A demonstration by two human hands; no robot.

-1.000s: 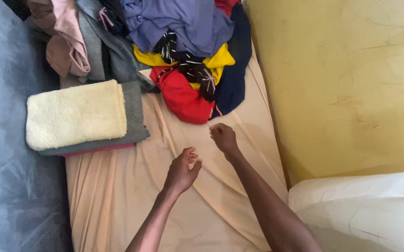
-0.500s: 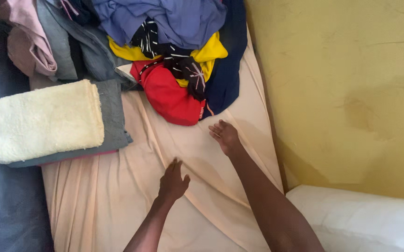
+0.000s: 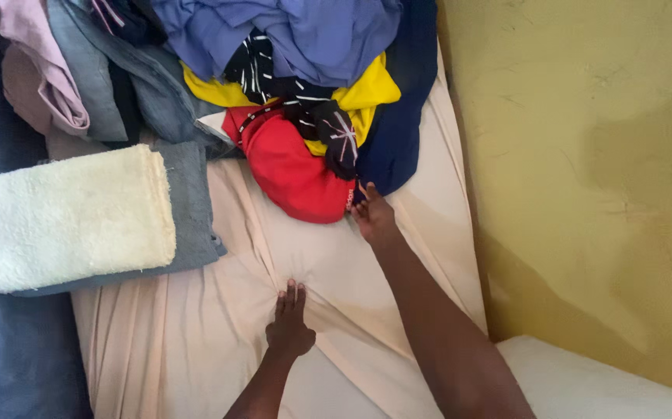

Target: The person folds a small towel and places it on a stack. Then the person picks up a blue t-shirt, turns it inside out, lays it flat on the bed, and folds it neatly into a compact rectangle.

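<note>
Two bare forearms reach in from the near edge. Neither shows a sleeve, watch, band or ring. The left hand (image 3: 289, 324) is slim, its fingers held straight and close together. The right hand (image 3: 373, 217) tops a broader forearm, with short, plain nails on its fingers.

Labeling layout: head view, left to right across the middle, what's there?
Cream towel → grey folded cloth → left hand → right hand → yellow wall.

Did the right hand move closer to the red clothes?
Yes. The right hand reached forward across the peach bedsheet and now touches the crumpled red garment, where earlier a gap showed.
</note>
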